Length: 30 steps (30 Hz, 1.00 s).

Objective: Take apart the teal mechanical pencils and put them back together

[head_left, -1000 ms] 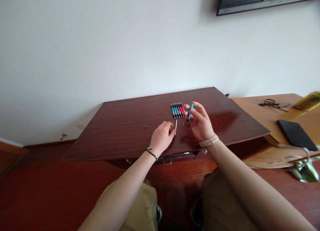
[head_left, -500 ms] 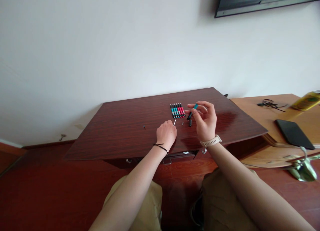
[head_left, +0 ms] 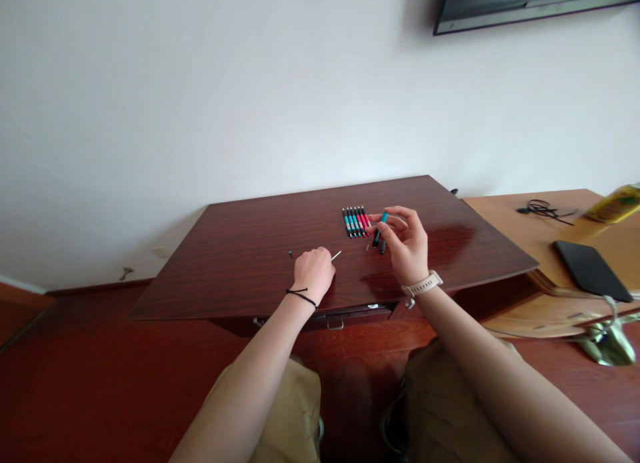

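Observation:
My left hand [head_left: 314, 275] is closed low over the brown table [head_left: 250, 243], holding a thin white pen refill [head_left: 337, 255] that sticks out to the right. Between the thumb and fingers of my right hand [head_left: 407, 243] is a blue and black pen barrel [head_left: 379, 231], tilted. Just under it lie a short black pen part [head_left: 383, 247] and a tiny grey piece [head_left: 367, 247], perhaps a spring. Several pens [head_left: 355, 221], blue ones and red ones, lie side by side behind my hands. A small blue-tipped piece [head_left: 290, 253] rests left of my left hand.
To the right stands a lighter wooden cabinet [head_left: 505, 216] with a black cable [head_left: 543, 209], a dark flat device [head_left: 591, 269] and a yellow package [head_left: 616, 204]. A green bag [head_left: 610, 343] hangs at its front. A screen [head_left: 535, 6] is on the wall.
My left hand has moved left with the refill, away from the row of pens. My right hand, still holding the pen barrel, has shifted slightly left.

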Available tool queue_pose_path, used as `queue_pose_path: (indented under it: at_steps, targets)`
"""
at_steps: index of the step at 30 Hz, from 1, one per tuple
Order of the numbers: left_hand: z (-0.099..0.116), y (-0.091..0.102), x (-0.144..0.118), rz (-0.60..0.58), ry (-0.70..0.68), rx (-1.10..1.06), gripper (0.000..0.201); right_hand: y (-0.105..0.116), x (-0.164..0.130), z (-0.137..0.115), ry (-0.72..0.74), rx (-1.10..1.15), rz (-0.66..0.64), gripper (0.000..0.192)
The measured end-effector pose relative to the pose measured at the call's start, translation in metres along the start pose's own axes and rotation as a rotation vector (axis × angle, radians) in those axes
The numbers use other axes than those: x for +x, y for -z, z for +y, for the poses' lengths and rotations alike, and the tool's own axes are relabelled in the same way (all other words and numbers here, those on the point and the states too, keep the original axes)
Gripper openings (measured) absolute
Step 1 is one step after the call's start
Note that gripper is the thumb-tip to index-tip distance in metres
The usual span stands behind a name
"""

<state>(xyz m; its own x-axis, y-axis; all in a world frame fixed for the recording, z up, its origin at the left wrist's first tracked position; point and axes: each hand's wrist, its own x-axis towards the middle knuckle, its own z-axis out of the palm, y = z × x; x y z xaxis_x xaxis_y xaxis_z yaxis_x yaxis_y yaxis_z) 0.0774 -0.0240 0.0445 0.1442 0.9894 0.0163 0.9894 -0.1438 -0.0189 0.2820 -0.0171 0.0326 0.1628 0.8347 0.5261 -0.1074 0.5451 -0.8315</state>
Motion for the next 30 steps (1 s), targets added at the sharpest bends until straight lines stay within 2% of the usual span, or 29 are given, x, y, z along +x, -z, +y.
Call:
queue_pose_path:
  at_steps: [9,13,18,25,30]
  targets:
    - [-0.005,0.000,0.000,0.012,0.031,-0.035,0.024,-0.007,-0.002,-0.003,-0.037,0.003,-0.027,0.029]
    - [-0.010,-0.001,0.006,0.064,0.052,-0.144,0.018,-0.006,-0.003,-0.004,-0.038,0.006,-0.028,0.029]
    - [-0.020,-0.006,0.015,0.130,0.069,-0.476,0.010,-0.005,-0.002,-0.001,-0.029,0.019,-0.035,0.028]
    - [-0.027,-0.020,0.028,0.146,0.056,-1.024,0.009,-0.011,-0.005,0.003,-0.050,0.072,-0.068,0.029]
    - [-0.024,-0.017,0.030,0.118,0.045,-1.489,0.005,-0.021,-0.016,0.012,-0.114,0.107,-0.146,0.030]
